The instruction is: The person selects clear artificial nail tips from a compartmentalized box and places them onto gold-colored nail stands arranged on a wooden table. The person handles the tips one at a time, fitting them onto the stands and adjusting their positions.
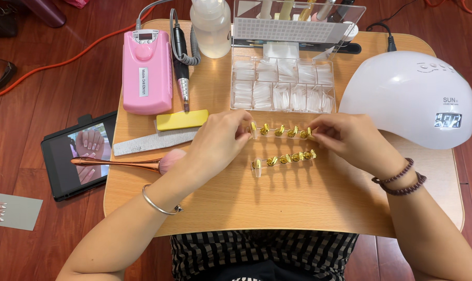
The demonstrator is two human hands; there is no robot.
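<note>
We have both sets of fingers pinched on the ends of the upper clear strip (280, 131) of gold nail holders: left hand (220, 140) at its left end, right hand (345, 138) at its right. Its long axis runs side to side, near the table's (298, 203) middle. A second strip (284, 159) lies parallel, just toward the near edge, untouched.

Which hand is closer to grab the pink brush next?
Probably the left hand. The brush lies on the table just beside the left wrist, while the right hand is across on the other side, pinching the far end of the upper strip of gold holders.
</note>
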